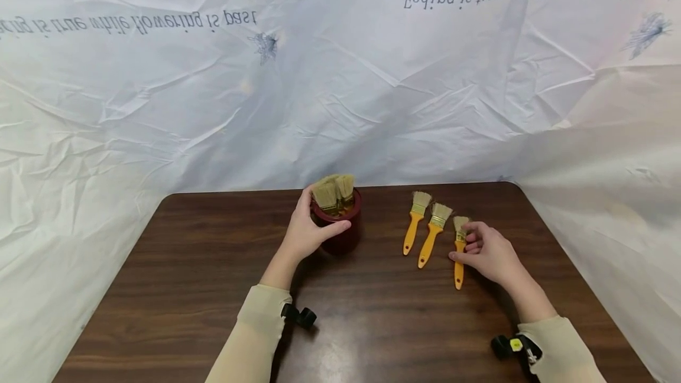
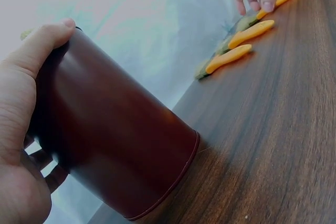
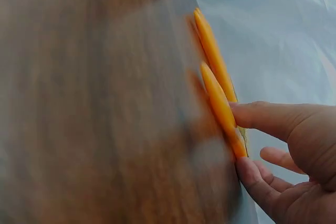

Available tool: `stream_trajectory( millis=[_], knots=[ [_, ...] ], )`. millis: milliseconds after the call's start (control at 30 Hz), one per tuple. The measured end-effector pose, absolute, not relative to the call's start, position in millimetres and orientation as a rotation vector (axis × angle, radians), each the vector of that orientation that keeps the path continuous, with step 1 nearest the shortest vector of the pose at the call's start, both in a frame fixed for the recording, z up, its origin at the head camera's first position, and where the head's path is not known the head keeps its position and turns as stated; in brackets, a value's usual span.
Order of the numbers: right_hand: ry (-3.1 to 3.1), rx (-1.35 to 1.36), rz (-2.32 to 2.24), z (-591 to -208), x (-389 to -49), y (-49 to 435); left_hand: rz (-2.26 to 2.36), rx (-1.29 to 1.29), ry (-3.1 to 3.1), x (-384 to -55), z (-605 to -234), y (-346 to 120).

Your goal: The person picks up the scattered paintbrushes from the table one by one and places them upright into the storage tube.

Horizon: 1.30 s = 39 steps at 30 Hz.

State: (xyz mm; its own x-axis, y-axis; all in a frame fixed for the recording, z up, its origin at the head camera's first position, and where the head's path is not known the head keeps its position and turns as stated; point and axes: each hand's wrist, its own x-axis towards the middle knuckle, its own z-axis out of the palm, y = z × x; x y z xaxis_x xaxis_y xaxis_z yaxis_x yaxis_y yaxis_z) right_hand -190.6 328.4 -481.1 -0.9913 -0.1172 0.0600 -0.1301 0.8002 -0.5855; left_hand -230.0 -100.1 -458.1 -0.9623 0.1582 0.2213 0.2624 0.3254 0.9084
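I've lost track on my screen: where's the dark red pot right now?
In the head view, the dark red pot stands centrally near the far edge of the table, held by the left hand, left of the leftmost loose brush.

White sheet (image 1: 346, 105) reads "Fading is true…flowering…past."
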Motion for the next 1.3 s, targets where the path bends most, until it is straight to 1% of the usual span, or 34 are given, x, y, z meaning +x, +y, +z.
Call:
stream_trajectory(
  millis=[433,667,1000,1300],
  knots=[
    [-3.015,0.012,0.97,-479.3,-194.0,333.7,-1.736,-0.396,-2.475,-230.6,-457.2,-100.8],
    [-3.032,-0.021,1.017,-474.6,-191.3,335.6,-1.73,-0.401,-2.474,-230.7,-456.8,-100.3],
    [-2.982,0.041,1.219,-463.3,-187.4,331.9,-1.729,-0.403,-2.467,-228.9,-457.4,-100.7],
    [-2.831,0.173,1.394,-440.5,-188.8,307.6,-1.734,-0.414,-2.46,-227.6,-457.6,-99.5]
  ],
)
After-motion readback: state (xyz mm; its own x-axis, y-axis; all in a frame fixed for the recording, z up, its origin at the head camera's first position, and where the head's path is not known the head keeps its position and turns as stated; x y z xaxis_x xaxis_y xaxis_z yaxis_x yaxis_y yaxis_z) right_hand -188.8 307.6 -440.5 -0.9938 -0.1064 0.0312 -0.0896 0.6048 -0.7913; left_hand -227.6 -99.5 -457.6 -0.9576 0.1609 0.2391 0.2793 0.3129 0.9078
